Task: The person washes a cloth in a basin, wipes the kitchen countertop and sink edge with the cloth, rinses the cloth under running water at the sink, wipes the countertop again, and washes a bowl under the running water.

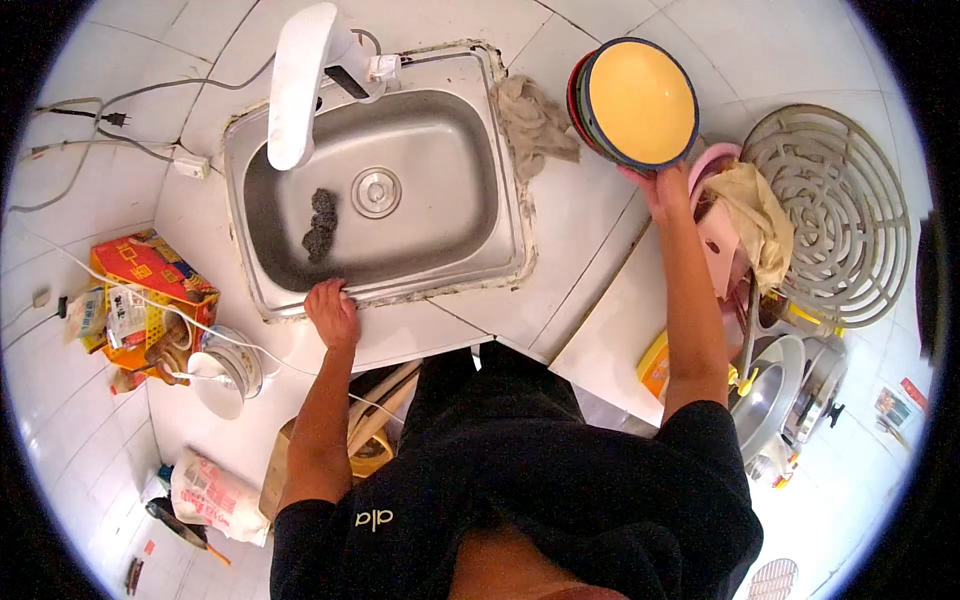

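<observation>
Right hand (666, 192): gripping partly hidden yellow-lined bowls (642, 104)
Left hand (332, 314): loosely curling over steel sink (440, 165)
Sink's right: grey-brown cloth (530, 122) lying

You've got a red-and-yellow box (155, 262), with a black plug (117, 119) above it in your view, a white dish (217, 395) just beside it, and a red-printed bag (215, 495) below it, lol.

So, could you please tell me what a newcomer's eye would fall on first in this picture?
Probably the stacked bowls, the top one bright yellow inside, held by the right hand to the right of the sink. Next, the white faucet over the steel basin and the dark scourers lying inside, then the round coiled rack at far right.
</observation>
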A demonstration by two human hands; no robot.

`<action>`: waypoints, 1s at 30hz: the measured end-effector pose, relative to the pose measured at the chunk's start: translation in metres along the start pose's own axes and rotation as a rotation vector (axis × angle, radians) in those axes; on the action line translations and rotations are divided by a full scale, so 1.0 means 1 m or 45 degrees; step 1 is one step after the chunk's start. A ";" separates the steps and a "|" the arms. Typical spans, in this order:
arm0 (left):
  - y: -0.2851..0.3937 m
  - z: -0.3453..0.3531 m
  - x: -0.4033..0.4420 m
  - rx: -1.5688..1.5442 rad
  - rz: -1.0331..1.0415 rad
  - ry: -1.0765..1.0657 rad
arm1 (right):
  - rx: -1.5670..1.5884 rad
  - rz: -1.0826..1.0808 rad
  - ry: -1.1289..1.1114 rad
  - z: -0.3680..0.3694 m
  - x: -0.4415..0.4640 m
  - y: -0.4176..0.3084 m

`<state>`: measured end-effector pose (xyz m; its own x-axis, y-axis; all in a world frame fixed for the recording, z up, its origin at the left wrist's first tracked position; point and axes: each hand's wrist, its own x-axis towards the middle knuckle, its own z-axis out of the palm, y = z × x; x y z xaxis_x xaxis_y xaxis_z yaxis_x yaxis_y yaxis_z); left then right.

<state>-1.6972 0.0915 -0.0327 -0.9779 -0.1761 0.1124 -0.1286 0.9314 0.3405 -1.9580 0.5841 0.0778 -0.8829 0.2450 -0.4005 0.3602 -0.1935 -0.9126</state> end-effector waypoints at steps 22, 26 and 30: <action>0.190 -0.096 0.169 -1.740 -0.416 -0.563 | -0.547 -0.921 -0.355 0.110 -0.129 0.031; 0.193 -0.118 0.164 -1.735 -0.220 -0.267 | -0.651 -1.216 -0.325 0.127 -0.128 0.000; 0.194 -0.144 0.169 -1.479 -0.039 0.143 | -0.771 -1.378 -0.246 0.154 -0.147 -0.050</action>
<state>-1.8636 0.1965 0.1869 -0.9496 -0.2744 0.1516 0.1331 0.0849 0.9875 -1.8925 0.4112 0.1956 -0.8229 -0.1474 0.5487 -0.5409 0.4987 -0.6773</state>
